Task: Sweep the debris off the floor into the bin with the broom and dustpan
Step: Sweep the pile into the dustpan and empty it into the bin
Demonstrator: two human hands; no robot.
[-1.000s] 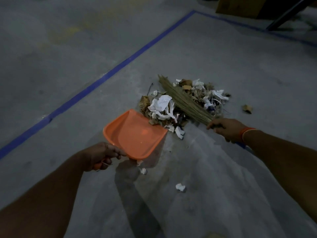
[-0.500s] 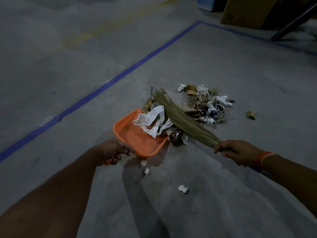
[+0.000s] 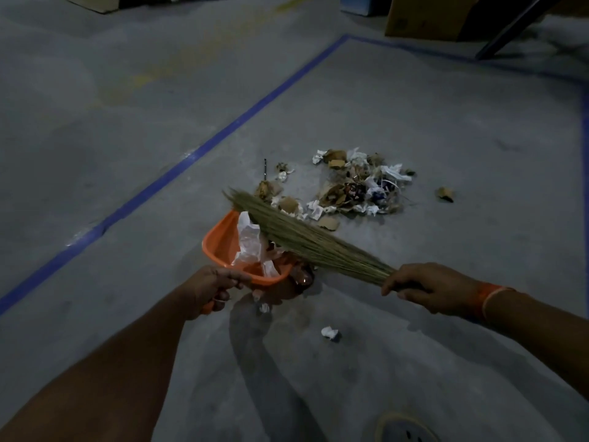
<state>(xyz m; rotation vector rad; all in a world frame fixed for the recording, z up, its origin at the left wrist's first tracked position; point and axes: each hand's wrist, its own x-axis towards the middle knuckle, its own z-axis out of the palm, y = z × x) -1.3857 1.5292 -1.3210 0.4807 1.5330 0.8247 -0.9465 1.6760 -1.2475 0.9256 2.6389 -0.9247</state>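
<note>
Change: straw-bristle hand broom (image 3: 306,242) has dragged crumpled white paper (image 3: 251,247) into the orange plastic dustpan (image 3: 223,247).
Left hand (image 3: 208,290): clenches pan handle, bracing it.
Right hand (image 3: 427,288): grasps broom neck, steering bristles.
Debris pile (image 3: 357,186): mostly on grey concrete floor (image 3: 414,122), beyond pan.
Bin: unseen.

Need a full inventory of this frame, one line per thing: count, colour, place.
dustpan: 1, orange, on floor at centre, white scraps in it
broom: 1, straw-coloured, bristles across dustpan
debris pile: 1, white and brown, beyond dustpan
stray paper scrap: 1, white, near side of dustpan
brown scrap: 1, right of pile
floor tape: blue, marks out the swept area
cardboard box: 1, brown, top right
left hand: grips dustpan handle
right hand: grips broom
</note>
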